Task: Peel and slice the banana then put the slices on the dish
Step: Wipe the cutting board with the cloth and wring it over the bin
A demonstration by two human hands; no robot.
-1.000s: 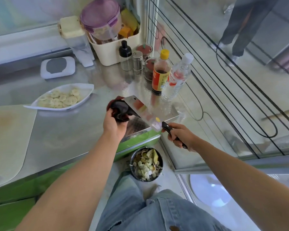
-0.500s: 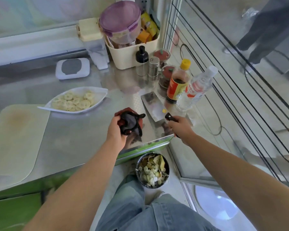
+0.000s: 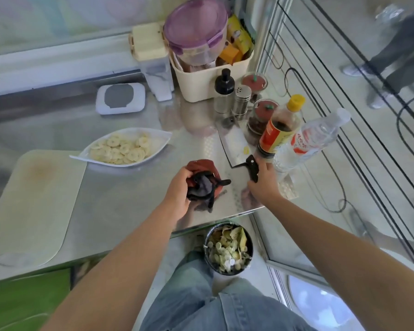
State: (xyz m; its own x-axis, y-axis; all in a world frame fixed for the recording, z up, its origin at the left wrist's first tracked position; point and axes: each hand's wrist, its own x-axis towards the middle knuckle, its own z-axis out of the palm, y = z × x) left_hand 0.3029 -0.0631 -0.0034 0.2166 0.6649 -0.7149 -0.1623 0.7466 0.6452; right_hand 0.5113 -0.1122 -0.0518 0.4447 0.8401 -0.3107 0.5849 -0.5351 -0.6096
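Banana slices [image 3: 122,149] lie heaped on a white leaf-shaped dish [image 3: 161,137] at the middle left of the steel counter. My left hand [image 3: 179,189] grips a bunched red and black cloth [image 3: 202,181] just above the counter near its front edge. The cleaver [image 3: 234,144] lies flat on the counter beside the bottles. My right hand [image 3: 263,181] holds its black handle [image 3: 252,169]. A pale cutting board [image 3: 31,201] lies bare at the left.
A soy sauce bottle [image 3: 279,130] and a clear water bottle [image 3: 313,139] stand right next to the cleaver. Shakers, jars and a cream basket [image 3: 208,75] crowd the back right. A bucket of peels [image 3: 227,247] sits on the floor below the counter edge.
The cleaver has gone from raised, with the cloth against its blade, to lying flat on the counter by the bottles. My left hand has drawn the cloth away from it.
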